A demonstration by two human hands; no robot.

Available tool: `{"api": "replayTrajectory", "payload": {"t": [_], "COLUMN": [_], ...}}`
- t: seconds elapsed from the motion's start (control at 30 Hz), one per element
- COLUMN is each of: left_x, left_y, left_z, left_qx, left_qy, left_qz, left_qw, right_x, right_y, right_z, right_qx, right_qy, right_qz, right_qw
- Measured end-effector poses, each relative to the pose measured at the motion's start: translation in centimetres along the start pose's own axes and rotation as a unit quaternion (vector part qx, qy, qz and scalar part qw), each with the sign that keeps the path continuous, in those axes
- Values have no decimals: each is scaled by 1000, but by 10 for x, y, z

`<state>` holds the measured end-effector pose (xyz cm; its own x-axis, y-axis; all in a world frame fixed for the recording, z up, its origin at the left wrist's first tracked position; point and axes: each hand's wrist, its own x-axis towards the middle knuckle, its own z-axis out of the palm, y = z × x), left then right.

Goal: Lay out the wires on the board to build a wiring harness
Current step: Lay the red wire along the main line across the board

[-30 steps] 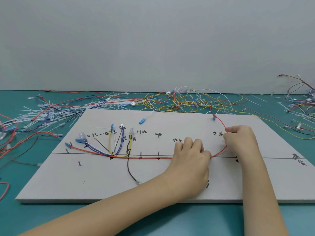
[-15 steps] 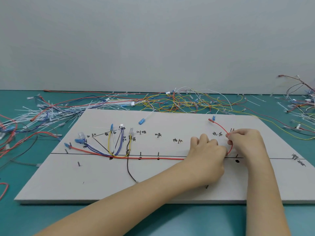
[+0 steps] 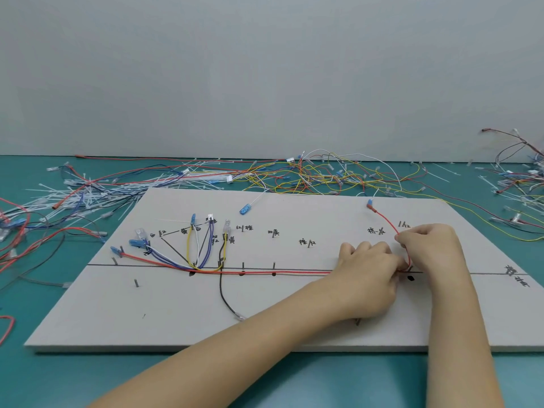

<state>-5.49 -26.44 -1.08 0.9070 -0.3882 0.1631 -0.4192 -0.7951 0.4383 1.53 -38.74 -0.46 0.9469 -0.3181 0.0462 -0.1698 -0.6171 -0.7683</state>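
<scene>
Both hands work at the right of centre in the head view. Left hand [image 3: 366, 272] lies knuckles-up on the grey board [image 3: 294, 325], fingers curled, fingertips pressed to the red wire [image 3: 265, 272] where it meets the black drawn line [image 3: 485, 273]; whether it pinches the wire cannot be told. Right hand [image 3: 426, 248] sits just beside it, touching it, thumb and forefinger pinching the same red wire at its bend.

From that bend the red wire rises toward the upper right of the board and ends in a red terminal [image 3: 369, 204]. Leftward it runs along the drawn line to a blue connector [image 3: 115, 250] at centre left.

Yellow [image 3: 188, 245], purple [image 3: 209, 242], white and black wires fan upward from the line at centre left, each tipped with a connector. One black wire [image 3: 223, 293] drops below the line toward the lower centre. Handwritten labels and short pins mark the board.

Loose wires and white cable ties [image 3: 97, 195] lie tangled on the teal table [image 3: 44, 378] behind the board, across the middle band of the frame.
</scene>
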Motion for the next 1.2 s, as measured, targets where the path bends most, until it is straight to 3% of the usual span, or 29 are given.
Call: {"api": "replayTrajectory", "payload": {"t": [0.17,0.33,0.6,1.2], "left_x": [-4,-4,-14,-16], "left_y": [6,12,21,21], "left_z": [3,7,14,14], "left_qx": [2,66,198,161], "left_qy": [-5,-21,34,63], "left_qz": [37,17,64,55], "left_qw": [999,997,978,983], "right_x": [0,-1,1,7], "right_y": [-3,0,1,1], "right_z": [-2,-2,1,7], "right_qx": [-6,-3,-17,-32], "right_qy": [-14,-8,5,28], "right_qz": [24,19,26,36], "right_qw": [1000,1000,1000,998]}}
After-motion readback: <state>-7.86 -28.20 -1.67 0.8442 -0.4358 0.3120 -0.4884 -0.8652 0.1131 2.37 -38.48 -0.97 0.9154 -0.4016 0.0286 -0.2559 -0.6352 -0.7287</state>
